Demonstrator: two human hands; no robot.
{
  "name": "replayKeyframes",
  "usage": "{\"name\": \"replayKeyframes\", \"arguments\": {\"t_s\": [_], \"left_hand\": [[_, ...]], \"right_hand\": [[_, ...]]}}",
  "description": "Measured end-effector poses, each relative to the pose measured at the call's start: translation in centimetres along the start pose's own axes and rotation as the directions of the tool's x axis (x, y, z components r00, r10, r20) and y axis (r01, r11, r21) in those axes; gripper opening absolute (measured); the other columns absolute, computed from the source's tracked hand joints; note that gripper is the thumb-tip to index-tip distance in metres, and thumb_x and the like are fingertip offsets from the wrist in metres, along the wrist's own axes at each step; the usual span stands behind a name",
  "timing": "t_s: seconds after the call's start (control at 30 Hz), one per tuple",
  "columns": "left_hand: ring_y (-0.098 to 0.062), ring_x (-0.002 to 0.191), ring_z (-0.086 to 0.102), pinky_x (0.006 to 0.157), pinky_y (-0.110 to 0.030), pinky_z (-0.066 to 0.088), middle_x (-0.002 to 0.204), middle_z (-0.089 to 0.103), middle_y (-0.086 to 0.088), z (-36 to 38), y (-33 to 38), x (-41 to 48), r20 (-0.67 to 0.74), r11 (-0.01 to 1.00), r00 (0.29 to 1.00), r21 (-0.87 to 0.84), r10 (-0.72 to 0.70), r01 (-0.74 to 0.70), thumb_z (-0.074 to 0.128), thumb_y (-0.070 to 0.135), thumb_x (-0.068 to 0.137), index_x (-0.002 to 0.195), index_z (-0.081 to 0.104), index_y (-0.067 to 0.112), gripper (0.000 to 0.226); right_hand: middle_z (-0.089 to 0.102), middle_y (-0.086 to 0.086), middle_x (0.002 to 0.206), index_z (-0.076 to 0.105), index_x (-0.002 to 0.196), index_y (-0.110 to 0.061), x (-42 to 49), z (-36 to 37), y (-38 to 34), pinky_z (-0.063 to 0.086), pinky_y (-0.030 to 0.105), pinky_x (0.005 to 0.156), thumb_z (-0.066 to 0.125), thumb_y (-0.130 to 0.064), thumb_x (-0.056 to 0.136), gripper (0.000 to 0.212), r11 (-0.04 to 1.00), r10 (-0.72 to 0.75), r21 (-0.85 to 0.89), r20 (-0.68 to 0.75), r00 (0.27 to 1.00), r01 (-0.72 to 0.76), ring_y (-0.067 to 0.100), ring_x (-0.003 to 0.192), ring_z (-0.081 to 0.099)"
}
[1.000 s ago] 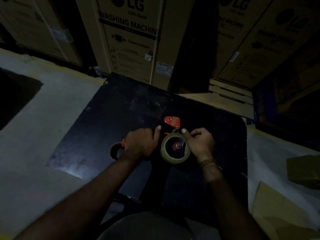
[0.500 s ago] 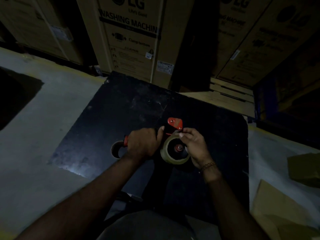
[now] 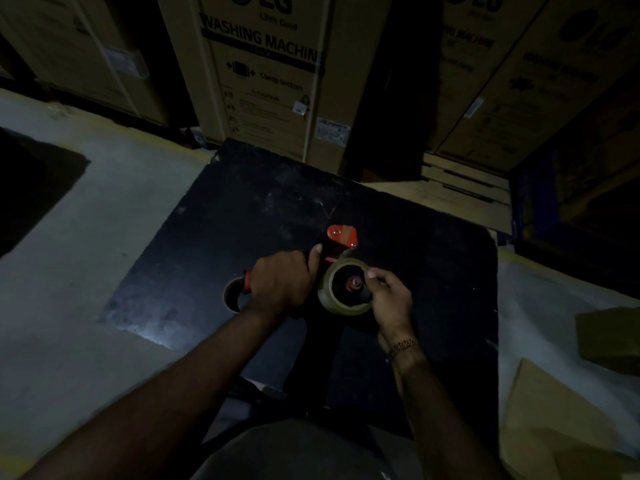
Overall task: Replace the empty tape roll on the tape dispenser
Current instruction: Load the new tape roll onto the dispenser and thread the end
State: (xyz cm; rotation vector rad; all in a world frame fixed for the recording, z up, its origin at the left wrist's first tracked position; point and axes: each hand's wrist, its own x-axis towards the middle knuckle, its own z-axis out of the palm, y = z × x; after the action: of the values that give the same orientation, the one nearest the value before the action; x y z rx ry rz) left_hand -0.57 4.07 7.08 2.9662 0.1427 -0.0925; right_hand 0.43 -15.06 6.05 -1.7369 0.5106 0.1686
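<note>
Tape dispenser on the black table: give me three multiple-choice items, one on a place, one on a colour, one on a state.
1. Where is the tape roll? A on the dispenser's hub; B on the floor; C on a carton.
2. The dispenser's front plate is: A blue; B red; C green.
3. The left hand: A lies flat; B is out of view; C grips the dispenser's handle.
A: the hub shows inside the roll. B: the plate is plainly red. C: fingers curl round the handle.

Tall LG washing-machine cartons (image 3: 263,74) behind black tabletop (image 3: 277,209); flat cardboard (image 3: 554,427) at right.
</note>
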Motion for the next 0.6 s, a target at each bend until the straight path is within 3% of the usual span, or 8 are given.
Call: {"name": "replayKeyframes", "arguments": {"t_s": [0.07,0.17,0.2,0.33,0.4,0.5,0.6], "left_hand": [[-0.033,0.085,0.068,0.064,-0.036,0.041,0.095,0.072,-0.009,-0.1,-0.3,0.1,-0.026,0.997,0.998,0.055,0.049,-0.047,-0.018,0.058,0.099,0.116,0.067,0.017,0.096],[-0.032,0.071,0.069,0.057,-0.034,0.036,0.079,0.072,-0.007,0.0,-0.1,-0.3,-0.012,0.998,1.000,0.058,0.019,-0.019,-0.011,0.063,0.097,0.088,0.070,0.018,0.093],[-0.032,0.073,0.070,0.058,-0.034,0.035,0.081,0.073,-0.007,0.0,0.0,-0.5,0.007,0.999,1.000,0.047,0.017,-0.017,-0.012,0.063,0.096,0.088,0.070,0.018,0.093],[-0.032,0.088,0.069,0.064,-0.036,0.034,0.098,0.072,-0.007,0.9,-0.3,-0.9,-0.039,0.998,0.998,0.024,0.054,-0.053,-0.026,0.064,0.090,0.119,0.066,0.020,0.107],[-0.032,0.085,0.069,0.063,-0.036,0.041,0.095,0.073,-0.007,1.2,-0.6,-1.1,-0.039,0.998,0.997,-0.009,0.065,-0.065,-0.034,0.067,0.084,0.115,0.069,0.021,0.117],[-0.031,0.080,0.070,0.064,-0.037,0.049,0.086,0.073,-0.006,1.0,-0.7,-1.2,-0.016,0.997,1.000,-0.075,-0.004,0.003,-0.024,0.071,0.087,0.093,0.068,0.019,0.106],[-0.028,0.083,0.070,0.059,-0.034,0.038,0.094,0.074,-0.003,1.0,-0.9,-1.0,0.009,0.998,0.999,-0.044,0.040,-0.040,-0.037,0.073,0.074,0.113,0.069,0.024,0.124]], "right_hand": [[0.077,0.000,0.106,0.078,0.103,-0.018,0.6,-0.2,0.0,0.057,0.028,0.086,0.063,-0.016,0.100,0.015,0.999,-0.002,0.032,0.079,0.997,0.000,0.016,0.105,0.071],[0.078,0.007,0.110,0.078,0.109,-0.009,1.0,0.0,-0.4,0.058,0.023,0.080,0.058,-0.014,0.103,0.021,0.999,0.015,0.034,0.216,0.976,-0.023,0.018,0.105,0.073],[0.078,0.009,0.110,0.078,0.109,-0.007,1.1,0.2,-0.4,0.059,0.025,0.079,0.058,-0.013,0.103,0.022,0.999,0.013,0.027,0.231,0.973,-0.020,0.021,0.105,0.073],[0.079,0.009,0.105,0.079,0.099,-0.011,0.9,0.8,-0.1,0.060,0.037,0.091,0.061,-0.011,0.100,0.018,0.999,0.011,0.040,0.214,0.977,-0.020,0.029,0.107,0.073],[0.080,0.008,0.102,0.079,0.094,-0.015,0.6,1.0,0.2,0.060,0.039,0.090,0.061,-0.011,0.100,0.020,0.998,0.033,0.046,0.184,0.982,-0.042,0.027,0.103,0.074],[0.079,0.007,0.095,0.078,0.089,-0.015,-0.2,1.4,0.6,0.060,0.036,0.082,0.060,-0.012,0.100,0.021,0.991,0.074,0.110,0.079,0.994,-0.082,0.023,0.094,0.074],[0.077,0.007,0.091,0.076,0.087,-0.014,-0.8,1.8,0.4,0.058,0.030,0.075,0.061,-0.010,0.099,0.020,0.968,0.134,0.214,-0.010,0.991,-0.129,0.020,0.088,0.073]]}}
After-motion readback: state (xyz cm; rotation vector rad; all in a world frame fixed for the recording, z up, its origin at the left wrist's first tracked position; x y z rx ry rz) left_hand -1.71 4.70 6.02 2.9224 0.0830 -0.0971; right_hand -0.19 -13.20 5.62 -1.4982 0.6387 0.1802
